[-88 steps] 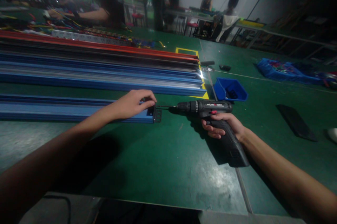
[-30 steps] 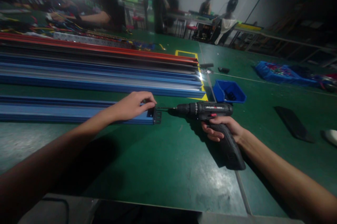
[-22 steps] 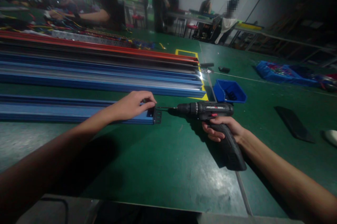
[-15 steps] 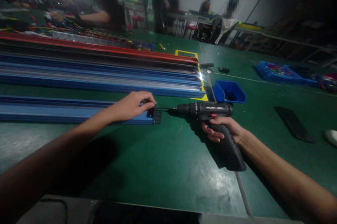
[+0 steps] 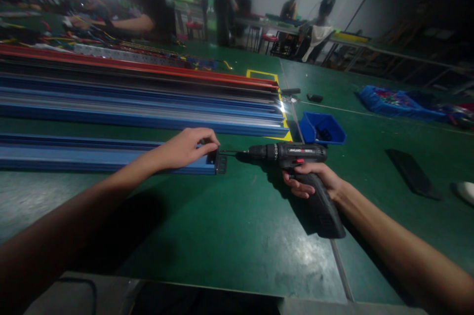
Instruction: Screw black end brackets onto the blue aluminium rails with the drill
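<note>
A long blue metal channel (image 5: pixel 92 157) lies on the green table, its right end capped by a small black end plate (image 5: pixel 221 162). My left hand (image 5: pixel 187 147) rests on that end with fingers curled, pressing the plate against the channel. My right hand (image 5: pixel 314 179) is wrapped round the grip of a black cordless drill (image 5: pixel 296 157). The drill lies level and its bit points left, tip touching the end plate.
Several long blue and red channels (image 5: pixel 148 98) are stacked behind. A blue parts bin (image 5: pixel 324 128) stands past the drill. A flat black piece (image 5: pixel 413 172) lies at right, a blue tray (image 5: pixel 400 100) farther back. A person (image 5: pixel 129 4) works across the table; others sit far behind.
Almost nothing differs. Both hands keep their hold and the drill bit stays against the end plate; the drill has only shifted a hair.
</note>
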Available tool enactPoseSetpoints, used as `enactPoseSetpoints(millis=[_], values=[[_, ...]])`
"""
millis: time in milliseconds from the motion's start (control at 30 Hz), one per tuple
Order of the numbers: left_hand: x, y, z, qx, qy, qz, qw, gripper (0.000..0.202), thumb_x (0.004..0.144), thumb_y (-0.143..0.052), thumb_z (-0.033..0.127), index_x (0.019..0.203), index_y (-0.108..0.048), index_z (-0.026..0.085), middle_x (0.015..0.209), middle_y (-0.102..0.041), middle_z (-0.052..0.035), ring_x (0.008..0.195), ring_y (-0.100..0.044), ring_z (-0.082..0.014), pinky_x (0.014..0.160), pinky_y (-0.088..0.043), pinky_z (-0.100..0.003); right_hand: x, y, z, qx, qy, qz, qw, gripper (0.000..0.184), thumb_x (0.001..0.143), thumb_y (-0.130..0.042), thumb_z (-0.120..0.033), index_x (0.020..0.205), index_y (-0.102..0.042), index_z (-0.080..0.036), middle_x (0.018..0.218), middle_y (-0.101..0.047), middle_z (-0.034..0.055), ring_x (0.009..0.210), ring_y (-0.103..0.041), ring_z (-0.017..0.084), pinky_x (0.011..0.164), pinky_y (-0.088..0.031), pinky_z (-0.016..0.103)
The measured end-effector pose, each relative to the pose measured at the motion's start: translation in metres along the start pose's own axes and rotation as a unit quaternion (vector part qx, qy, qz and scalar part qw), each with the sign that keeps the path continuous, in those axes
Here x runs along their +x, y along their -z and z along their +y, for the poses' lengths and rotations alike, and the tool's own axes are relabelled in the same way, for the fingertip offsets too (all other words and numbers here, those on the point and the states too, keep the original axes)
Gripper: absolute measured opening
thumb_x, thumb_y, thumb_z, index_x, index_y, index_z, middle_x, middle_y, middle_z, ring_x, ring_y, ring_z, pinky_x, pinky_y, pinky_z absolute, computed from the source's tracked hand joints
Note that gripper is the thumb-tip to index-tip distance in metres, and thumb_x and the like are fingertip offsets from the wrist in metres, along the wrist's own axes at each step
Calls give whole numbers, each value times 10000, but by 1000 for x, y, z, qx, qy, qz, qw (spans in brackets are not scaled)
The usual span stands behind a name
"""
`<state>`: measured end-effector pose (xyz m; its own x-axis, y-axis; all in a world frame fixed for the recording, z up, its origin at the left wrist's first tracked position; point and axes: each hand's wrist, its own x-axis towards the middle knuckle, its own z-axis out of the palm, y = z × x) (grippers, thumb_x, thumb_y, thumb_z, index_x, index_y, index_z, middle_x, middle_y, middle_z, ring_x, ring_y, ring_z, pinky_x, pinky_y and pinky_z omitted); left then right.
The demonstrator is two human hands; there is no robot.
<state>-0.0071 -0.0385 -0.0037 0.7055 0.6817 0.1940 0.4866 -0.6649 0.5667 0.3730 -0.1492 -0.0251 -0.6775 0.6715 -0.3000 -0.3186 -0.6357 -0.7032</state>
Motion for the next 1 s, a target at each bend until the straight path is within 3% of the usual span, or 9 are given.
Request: enactPoseSetpoints(millis=[1000], values=[[-1,0,0,9,4,0,1000,278,986,-567,431,1003,-706,190,992,-746,-46,876,-667,-183,862,-500,-320,0,-1,-1,23,-9,4,1000,254,920,-637,-254,1000,-723,-28,762,-666,57,434,-432,34,534,-525,187]])
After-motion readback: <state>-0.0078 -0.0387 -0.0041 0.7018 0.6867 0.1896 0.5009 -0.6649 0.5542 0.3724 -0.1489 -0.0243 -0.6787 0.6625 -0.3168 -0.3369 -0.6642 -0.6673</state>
